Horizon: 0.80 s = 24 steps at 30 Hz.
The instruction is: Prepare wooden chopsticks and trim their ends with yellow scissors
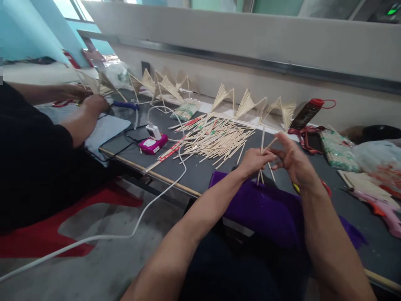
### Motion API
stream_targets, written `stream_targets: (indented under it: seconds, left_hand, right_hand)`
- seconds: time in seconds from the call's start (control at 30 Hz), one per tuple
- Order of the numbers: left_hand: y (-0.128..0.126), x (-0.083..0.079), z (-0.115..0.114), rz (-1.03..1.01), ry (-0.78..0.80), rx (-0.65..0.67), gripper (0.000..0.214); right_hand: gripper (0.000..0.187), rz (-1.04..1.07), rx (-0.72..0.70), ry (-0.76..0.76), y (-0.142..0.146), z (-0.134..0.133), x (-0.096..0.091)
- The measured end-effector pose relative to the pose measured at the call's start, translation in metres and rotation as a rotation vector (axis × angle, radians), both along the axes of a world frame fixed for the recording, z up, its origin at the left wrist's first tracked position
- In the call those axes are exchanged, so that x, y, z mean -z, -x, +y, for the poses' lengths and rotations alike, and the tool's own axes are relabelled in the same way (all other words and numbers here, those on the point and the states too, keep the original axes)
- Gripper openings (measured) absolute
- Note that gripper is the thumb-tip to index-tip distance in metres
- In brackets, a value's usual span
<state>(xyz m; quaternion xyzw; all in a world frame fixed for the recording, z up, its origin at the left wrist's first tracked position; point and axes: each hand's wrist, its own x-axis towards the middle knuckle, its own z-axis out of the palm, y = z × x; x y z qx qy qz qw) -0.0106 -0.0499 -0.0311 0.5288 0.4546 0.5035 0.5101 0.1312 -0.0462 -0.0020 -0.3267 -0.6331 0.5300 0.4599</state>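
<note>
My left hand [255, 161] is closed around a few pale wooden chopsticks [262, 140] joined at angles, above the near table edge. Close on its right is my right hand [294, 161], fingers apart, one fingertip by the upper end of a slanting chopstick. Whether it bears on that stick is hard to see. Below both hands a purple cloth [266, 209] hangs over the edge. Beyond them lies a heap of loose chopsticks [219, 140]. Fan-shaped chopstick frames [247, 104] stand along the back of the table.
On the left, a co-worker's hands [95, 103] work near a blue-handled tool [125, 105]. A white cable [156, 200] crosses from a plug on a pink box [153, 144]. Rightward are a red-capped bottle [308, 113], packed chopsticks [340, 150] and a pink glue gun [379, 207].
</note>
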Motion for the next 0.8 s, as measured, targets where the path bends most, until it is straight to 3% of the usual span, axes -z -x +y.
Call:
stream_targets:
  seconds: [0.2,0.27,0.33,0.4,0.57,0.63,0.8]
  left_hand:
    - [0.013,-0.01,0.002,-0.208,0.037,-0.069,0.017]
    - [0.015,-0.013,0.001,-0.251,0.057,-0.073,0.017]
    - [0.015,-0.014,0.0,-0.261,0.071,-0.041,0.019]
    - [0.013,-0.012,-0.002,-0.228,0.072,0.018,0.021]
    - [0.003,-0.002,-0.003,-0.113,0.026,0.144,0.027]
    - [0.001,0.0,-0.003,-0.112,0.026,0.178,0.031]
    - [0.002,0.0,-0.002,-0.088,-0.001,0.198,0.033]
  right_hand:
    - [0.027,-0.064,0.547,-0.086,-0.06,0.017,0.004]
    - [0.023,-0.03,0.706,-0.164,-0.076,0.02,0.006]
    - [0.024,-0.077,0.772,-0.229,-0.079,0.019,0.008]
    - [0.026,-0.183,0.711,-0.245,-0.069,0.013,0.01]
    - [0.035,-0.389,0.329,-0.337,-0.03,-0.003,0.016]
    - [0.028,-0.46,0.3,-0.435,-0.023,-0.006,0.018]
    - [0.018,-0.561,0.379,-0.679,-0.019,-0.013,0.016]
